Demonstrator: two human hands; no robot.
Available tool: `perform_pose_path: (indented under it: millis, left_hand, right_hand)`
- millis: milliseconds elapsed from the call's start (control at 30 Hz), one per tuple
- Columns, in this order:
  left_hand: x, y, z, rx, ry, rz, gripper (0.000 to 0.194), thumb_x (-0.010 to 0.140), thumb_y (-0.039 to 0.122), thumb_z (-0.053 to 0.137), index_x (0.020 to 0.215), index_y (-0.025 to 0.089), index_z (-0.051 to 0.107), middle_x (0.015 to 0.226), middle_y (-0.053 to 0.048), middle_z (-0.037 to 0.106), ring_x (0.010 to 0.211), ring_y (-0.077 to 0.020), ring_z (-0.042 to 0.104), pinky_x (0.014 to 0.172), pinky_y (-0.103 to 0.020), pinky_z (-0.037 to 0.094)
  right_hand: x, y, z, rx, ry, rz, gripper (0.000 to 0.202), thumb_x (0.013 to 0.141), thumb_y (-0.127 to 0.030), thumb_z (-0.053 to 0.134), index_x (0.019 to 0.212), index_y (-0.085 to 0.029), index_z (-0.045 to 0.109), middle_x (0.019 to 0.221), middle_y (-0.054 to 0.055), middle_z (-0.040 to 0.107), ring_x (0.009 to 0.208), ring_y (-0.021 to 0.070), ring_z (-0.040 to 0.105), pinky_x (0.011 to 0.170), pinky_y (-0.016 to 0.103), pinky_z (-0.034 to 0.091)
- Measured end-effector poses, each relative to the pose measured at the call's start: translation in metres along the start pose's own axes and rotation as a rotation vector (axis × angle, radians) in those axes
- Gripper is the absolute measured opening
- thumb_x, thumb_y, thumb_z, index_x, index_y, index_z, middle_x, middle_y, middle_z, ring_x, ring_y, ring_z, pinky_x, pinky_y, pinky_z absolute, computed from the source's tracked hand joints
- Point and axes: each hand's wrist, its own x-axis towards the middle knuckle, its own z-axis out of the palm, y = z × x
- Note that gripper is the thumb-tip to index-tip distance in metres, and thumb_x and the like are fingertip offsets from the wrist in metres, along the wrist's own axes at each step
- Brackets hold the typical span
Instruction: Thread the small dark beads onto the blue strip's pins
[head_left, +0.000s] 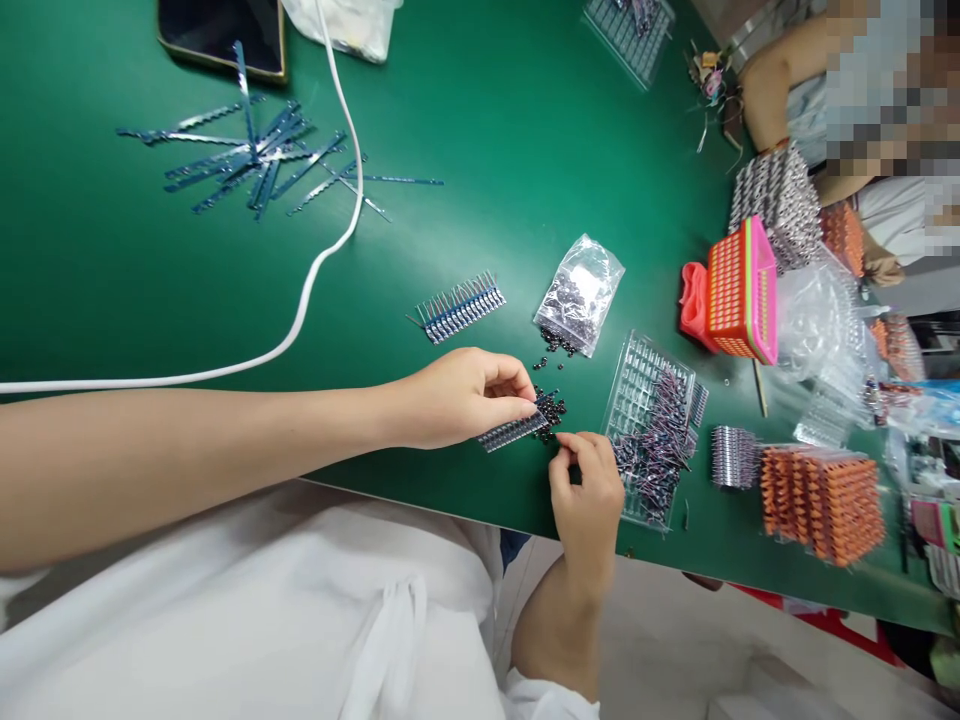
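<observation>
My left hand (476, 398) is closed, thumb and fingertips at the upper right end of a dark slotted strip (512, 432). Right beside that strip lies a small pile of dark beads (553, 412). My right hand (590, 485) pinches thumb and forefinger together at the pile's lower edge; whatever is between them is too small to make out. Farther up, a blue strip (463, 308) carries a row of thin wire pins. More dark beads spill from a clear zip bag (581, 295). A clear compartment tray (626, 385) full of thin dark pieces stands right of my right hand.
A white cable (300, 310) curves across the green table (465, 130). Loose blue strips (255, 155) and a phone (225, 30) lie upper left. Rightward stand an orange-pink basket (739, 290), orange stacks (821, 505) and a grey stack (735, 457). Another person (780, 90) sits across.
</observation>
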Motion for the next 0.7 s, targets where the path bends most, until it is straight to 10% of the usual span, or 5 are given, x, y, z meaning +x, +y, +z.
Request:
perform_pose_path:
  millis: [700]
  left_hand:
    - [0.0007,0.0001,0.0,0.004,0.008,0.0,0.018,0.083,0.033,0.063,0.083,0.015,0.066,0.073,0.0,0.067,0.069,-0.0131,0.058,0.064,-0.024,0.043]
  right_hand:
    - [0.0051,-0.0053,-0.0014,0.039,-0.081,0.062,0.007,0.093,-0.018,0.054,0.088,-0.021,0.057,0.086,0.001,0.058,0.078,0.0131,0.054,0.073,0.028,0.046]
